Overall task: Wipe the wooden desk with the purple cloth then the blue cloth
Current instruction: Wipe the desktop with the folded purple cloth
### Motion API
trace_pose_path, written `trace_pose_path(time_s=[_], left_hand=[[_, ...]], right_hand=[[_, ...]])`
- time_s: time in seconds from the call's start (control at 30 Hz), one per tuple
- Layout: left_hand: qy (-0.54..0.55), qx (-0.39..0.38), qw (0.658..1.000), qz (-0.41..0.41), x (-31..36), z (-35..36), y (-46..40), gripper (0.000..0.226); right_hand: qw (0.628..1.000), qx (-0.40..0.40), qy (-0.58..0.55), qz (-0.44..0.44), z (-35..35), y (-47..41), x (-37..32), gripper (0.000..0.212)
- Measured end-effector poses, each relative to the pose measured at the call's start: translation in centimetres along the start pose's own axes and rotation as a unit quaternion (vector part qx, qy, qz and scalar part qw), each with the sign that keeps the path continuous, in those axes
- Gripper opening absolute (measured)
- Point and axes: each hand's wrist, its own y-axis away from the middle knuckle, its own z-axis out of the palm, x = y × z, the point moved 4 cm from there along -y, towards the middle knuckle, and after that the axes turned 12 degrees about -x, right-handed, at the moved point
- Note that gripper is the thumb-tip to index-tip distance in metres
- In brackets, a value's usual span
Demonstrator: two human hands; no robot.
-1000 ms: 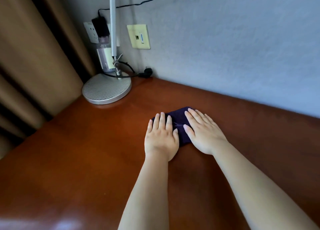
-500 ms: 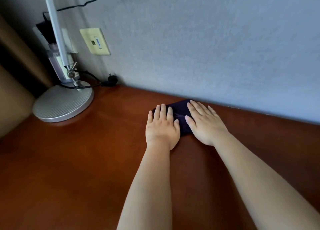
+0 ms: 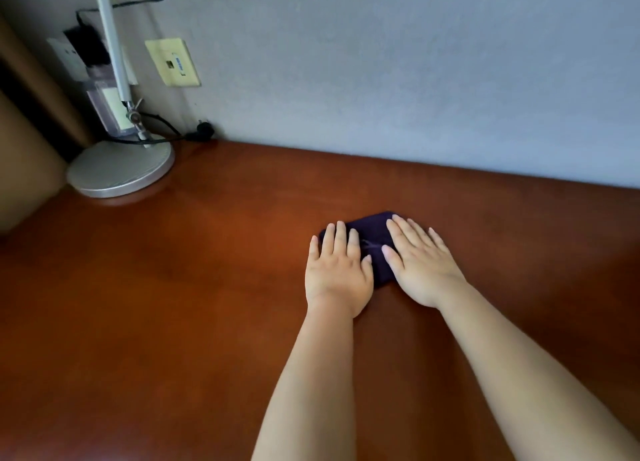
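Pressing flat with both hands on a small, folded, dark purple cloth (image 3: pixel 375 249), which lies on the glossy reddish-brown wooden surface (image 3: pixel 180 287) towards its far side, near the grey textured wall (image 3: pixel 415 79) but apart from it; left hand (image 3: pixel 337 270) covers the cloth's near-left part, right hand (image 3: pixel 420 263) its right part, fingers extended and together, palms down, neither hand clenched nor pinching the fabric; judged as a two-handed bearing-down hold so the folded pad grips the wood and slides as one piece during a wiping stroke. Only a dark strip of cloth shows between and beyond the hands; its full outline and fold count cannot be told. Blue cloth not in view, so the second stage looks not yet begun. Round silver lamp base (image 3: pixel 119 169) stands at the far-left corner, well apart from the cloth; its white stem (image 3: pixel 110 41) is cut off by the frame top; black cable (image 3: pixel 162 138) runs behind it towards a wall socket, partly hidden. Any dust or residue on the wood is not discernible.
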Motion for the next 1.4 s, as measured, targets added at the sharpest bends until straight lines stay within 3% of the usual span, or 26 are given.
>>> trace_pose_path(time_s=[0.2, 0.43, 1.07, 1.4], left_hand=[[-0.011, 0.001, 1.000, 0.012, 1.5, 1.7, 4.0, 0.058], [-0.022, 0.003, 1.000, 0.018, 1.8, 1.4, 3.4, 0.057], [-0.010, 0.004, 1.000, 0.007, 8.0, -3.2, -13.1, 0.057], [-0.036, 0.002, 0.999, 0.010, 11.4, -4.6, -18.1, 0.057]], right_hand=[[1.000, 0.006, -0.006, 0.010, 1.8, 4.6, 0.5, 0.057], [1.000, 0.007, -0.006, -0.006, 1.5, 4.1, 1.2, 0.056], [1.000, 0.014, 0.000, -0.003, -4.9, -9.4, 11.7, 0.056], [0.999, 0.025, -0.020, 0.005, -6.4, -11.9, 16.3, 0.058]])
